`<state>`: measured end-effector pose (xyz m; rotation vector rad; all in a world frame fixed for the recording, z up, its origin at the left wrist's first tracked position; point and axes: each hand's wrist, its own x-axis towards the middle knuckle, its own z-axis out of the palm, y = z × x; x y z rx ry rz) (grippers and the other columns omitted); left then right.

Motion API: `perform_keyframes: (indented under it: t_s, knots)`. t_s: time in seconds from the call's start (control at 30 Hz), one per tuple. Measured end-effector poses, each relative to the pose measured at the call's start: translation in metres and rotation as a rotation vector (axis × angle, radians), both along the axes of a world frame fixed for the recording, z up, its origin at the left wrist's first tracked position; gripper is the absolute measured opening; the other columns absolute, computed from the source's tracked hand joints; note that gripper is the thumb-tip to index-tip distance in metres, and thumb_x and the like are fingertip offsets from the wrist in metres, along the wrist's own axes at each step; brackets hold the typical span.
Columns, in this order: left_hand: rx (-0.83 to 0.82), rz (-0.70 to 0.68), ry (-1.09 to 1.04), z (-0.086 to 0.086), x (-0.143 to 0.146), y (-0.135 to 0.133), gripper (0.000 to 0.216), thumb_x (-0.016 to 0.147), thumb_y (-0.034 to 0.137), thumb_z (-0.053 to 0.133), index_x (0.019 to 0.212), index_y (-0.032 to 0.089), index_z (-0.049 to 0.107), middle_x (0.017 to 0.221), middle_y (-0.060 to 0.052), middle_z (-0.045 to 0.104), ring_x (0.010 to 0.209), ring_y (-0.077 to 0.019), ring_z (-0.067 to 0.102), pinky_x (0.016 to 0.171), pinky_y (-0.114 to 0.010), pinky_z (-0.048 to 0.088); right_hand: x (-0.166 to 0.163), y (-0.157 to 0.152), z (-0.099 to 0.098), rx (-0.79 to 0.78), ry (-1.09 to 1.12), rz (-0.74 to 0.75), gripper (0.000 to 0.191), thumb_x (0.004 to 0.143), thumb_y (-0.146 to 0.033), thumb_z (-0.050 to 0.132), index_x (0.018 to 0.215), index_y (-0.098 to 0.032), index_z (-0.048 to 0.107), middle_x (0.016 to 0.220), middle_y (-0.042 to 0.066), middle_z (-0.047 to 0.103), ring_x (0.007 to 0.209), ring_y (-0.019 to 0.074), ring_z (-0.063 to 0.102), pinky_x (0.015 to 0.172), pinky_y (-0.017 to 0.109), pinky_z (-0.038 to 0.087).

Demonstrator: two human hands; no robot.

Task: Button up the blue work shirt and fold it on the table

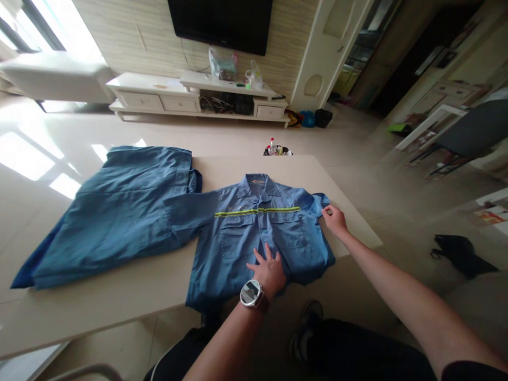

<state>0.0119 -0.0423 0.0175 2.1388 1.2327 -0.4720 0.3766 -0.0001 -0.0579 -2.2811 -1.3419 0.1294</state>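
A blue short-sleeved work shirt (242,248) with a yellow-green stripe across its chest lies front up, its collar pointing away from me. My left hand (269,272), wearing a wristwatch (251,293), rests with spread fingers on the lower front of the shirt. At the shirt's sleeve on the right, my right hand (334,219) pinches the cloth near its edge. The shirt's hem hangs over the near side of the table (130,323). To the left lies a larger blue folded garment (123,211), and the shirt's other sleeve overlaps its edge.
Behind the table stands a low white TV cabinet (159,87) with plastic bags on top, below a wall-mounted television (222,24). A bin with bottles (278,150) shows past the far table edge. A black bag (464,254) lies on the floor to the right.
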Motion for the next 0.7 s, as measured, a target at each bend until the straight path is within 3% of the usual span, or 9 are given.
perform_keyframes:
  t_s: [0.13,0.23,0.3,0.4,0.5,0.57,0.7]
  knots:
    - [-0.025,0.001,0.004,0.002,0.003,0.002,0.075,0.089,0.041,0.061,0.16,0.031,0.039,0.176,-0.013,0.004,0.155,-0.0561,0.013,0.105,-0.077,0.038,0.013,0.004,0.007,0.001,0.065,-0.075,0.021,0.083,-0.035,0.051,0.094,-0.022,0.064,0.108,0.01,0.073,0.109,0.0265,0.065,0.1,0.038,0.049]
    - [-0.033,0.017,-0.002,0.001,0.005,0.003,0.073,0.089,0.04,0.061,0.158,0.03,0.042,0.176,-0.014,0.004,0.154,-0.057,0.013,0.105,-0.078,0.038,0.021,0.017,0.005,-0.021,0.112,-0.12,0.041,0.072,-0.027,0.059,0.113,-0.022,0.063,0.124,0.012,0.07,0.122,0.0283,0.06,0.105,0.043,0.047]
    - [-0.031,0.025,0.001,0.0,0.005,0.003,0.071,0.089,0.039,0.061,0.157,0.03,0.043,0.176,-0.014,0.004,0.154,-0.0571,0.014,0.104,-0.078,0.038,0.022,0.027,0.002,-0.059,0.15,-0.138,0.053,0.065,-0.024,0.066,0.118,-0.022,0.063,0.124,0.012,0.071,0.123,0.0303,0.059,0.106,0.047,0.046]
    - [-0.032,0.026,0.002,0.0,0.005,0.005,0.07,0.09,0.038,0.059,0.157,0.03,0.044,0.176,-0.014,0.006,0.154,-0.0574,0.015,0.105,-0.078,0.038,0.023,0.039,0.0,-0.117,0.221,-0.154,0.048,0.058,-0.021,0.072,0.106,-0.023,0.068,0.104,0.007,0.075,0.115,0.0321,0.062,0.102,0.05,0.047]
    - [-0.042,0.026,0.004,0.004,0.005,0.007,0.069,0.09,0.037,0.058,0.157,0.029,0.044,0.176,-0.014,0.007,0.153,-0.0572,0.016,0.105,-0.077,0.039,0.028,0.037,0.004,-0.127,0.314,-0.156,0.026,0.055,-0.02,0.075,0.08,-0.022,0.068,0.079,0.003,0.072,0.101,0.0301,0.066,0.094,0.042,0.05]
    - [-0.054,0.027,0.009,0.005,0.005,0.008,0.068,0.09,0.037,0.058,0.156,0.03,0.045,0.176,-0.013,0.008,0.153,-0.0568,0.018,0.105,-0.077,0.039,0.033,0.026,0.009,-0.095,0.384,-0.165,0.016,0.056,-0.023,0.074,0.069,-0.022,0.065,0.069,0.0,0.068,0.091,0.0275,0.067,0.086,0.037,0.052]
    - [-0.06,0.019,0.014,0.005,0.005,0.007,0.066,0.09,0.038,0.058,0.154,0.031,0.047,0.175,-0.013,0.012,0.152,-0.0562,0.023,0.105,-0.076,0.04,0.038,-0.012,0.014,0.037,0.528,-0.257,0.008,0.062,-0.028,0.067,0.065,-0.023,0.061,0.062,-0.001,0.064,0.081,0.0249,0.065,0.075,0.033,0.054]
